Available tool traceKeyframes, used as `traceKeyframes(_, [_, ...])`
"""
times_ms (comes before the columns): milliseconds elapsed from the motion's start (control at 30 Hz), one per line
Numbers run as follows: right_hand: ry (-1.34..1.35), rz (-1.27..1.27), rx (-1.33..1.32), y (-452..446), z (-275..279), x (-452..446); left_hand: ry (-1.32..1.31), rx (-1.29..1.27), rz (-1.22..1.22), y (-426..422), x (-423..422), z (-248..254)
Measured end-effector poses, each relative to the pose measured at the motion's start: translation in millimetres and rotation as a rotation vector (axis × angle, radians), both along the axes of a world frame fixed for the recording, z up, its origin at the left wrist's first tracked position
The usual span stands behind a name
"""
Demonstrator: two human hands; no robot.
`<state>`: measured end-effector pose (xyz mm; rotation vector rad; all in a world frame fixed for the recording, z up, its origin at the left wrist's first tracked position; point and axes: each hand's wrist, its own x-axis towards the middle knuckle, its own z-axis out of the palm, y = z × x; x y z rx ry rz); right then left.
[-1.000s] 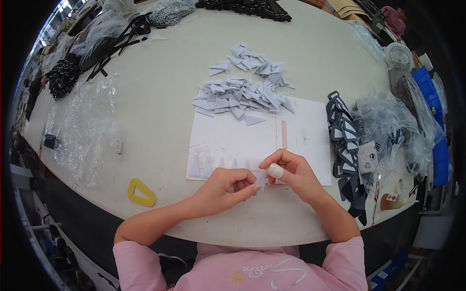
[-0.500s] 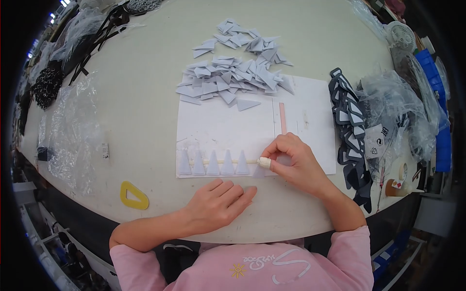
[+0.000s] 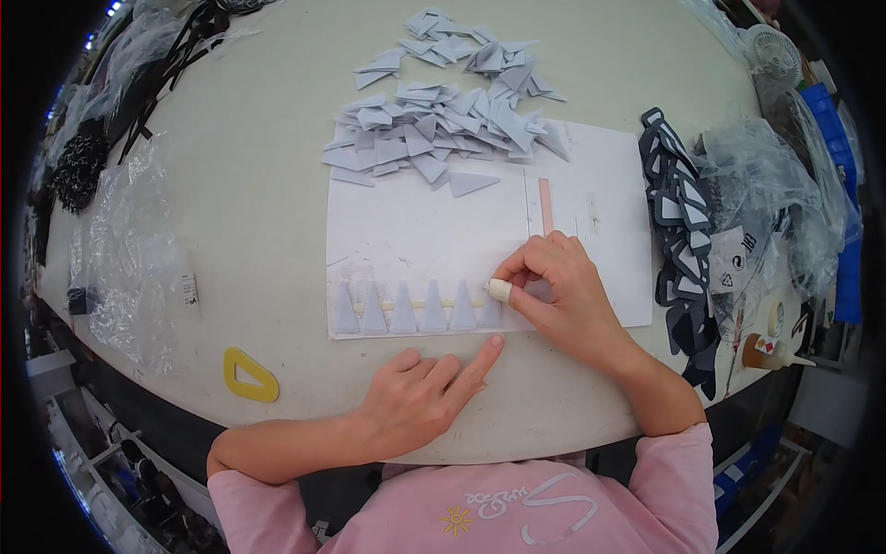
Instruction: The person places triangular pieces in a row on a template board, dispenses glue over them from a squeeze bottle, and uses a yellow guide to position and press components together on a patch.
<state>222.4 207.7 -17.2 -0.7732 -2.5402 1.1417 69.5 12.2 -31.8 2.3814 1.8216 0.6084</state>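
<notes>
Head view: fingers (image 3: 530, 261) of the right hand (image 3: 565, 294) meet over a white triangle (image 3: 491, 316), grip unclear; similar triangles (image 3: 433, 312) lie left of them; below, the left hand (image 3: 415, 402), relaxed, empty.

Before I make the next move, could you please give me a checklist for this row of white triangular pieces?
1. Five left-hand pieces with narrow ends facing away from the person: ok.
2. Sixth piece roughly level with them at the base: ok.
3. Sixth piece stuck down: cannot tell.
4. Right hand clear of the sixth piece: not ok, fingers at its narrow end.
5. Left hand off the row: ok.
</notes>
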Motion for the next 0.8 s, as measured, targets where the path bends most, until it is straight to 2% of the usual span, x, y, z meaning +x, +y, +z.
traceKeyframes(800, [-0.004, 0.003, -0.100, 6.6, -1.6, 0.5, 0.012, -0.011, 0.064, 3.7, 8.0, -2.6])
